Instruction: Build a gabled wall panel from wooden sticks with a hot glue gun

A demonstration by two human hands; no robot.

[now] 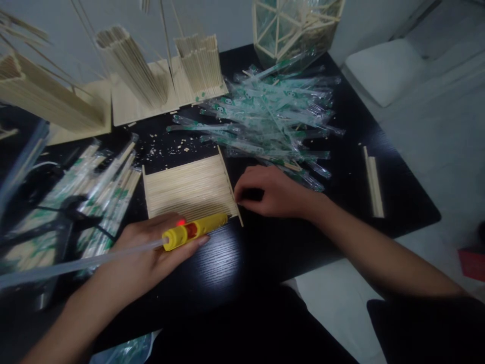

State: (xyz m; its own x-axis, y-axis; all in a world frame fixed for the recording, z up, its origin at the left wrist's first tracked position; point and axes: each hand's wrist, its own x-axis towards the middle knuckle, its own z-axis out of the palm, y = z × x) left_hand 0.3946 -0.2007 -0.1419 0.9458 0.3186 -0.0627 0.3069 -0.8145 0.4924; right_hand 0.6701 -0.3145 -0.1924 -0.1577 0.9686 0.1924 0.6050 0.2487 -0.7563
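My left hand (151, 253) is closed around a yellow hot glue gun (200, 230) with a red light on its side. A long translucent glue stick (83, 263) trails out of its back end. The gun's tip lies over the near right corner of a flat panel of wooden chopsticks (185, 187) laid side by side. One crosswise stick (229, 182) runs along the panel's right edge and another along its left. My right hand (265, 191) is curled with its fingers pinched at that right edge stick, touching or nearly touching it; whether anything else is between the fingertips is hidden.
Upright chopstick structures (132, 65) stand on wooden bases at the back left. Empty-looking plastic wrappers (273, 111) are heaped behind the panel. Wrapped chopsticks (109, 197) and a black stand (68, 227) are at left. Loose chopsticks (373, 182) lie right; a geometric stick frame (295, 25) stands behind.
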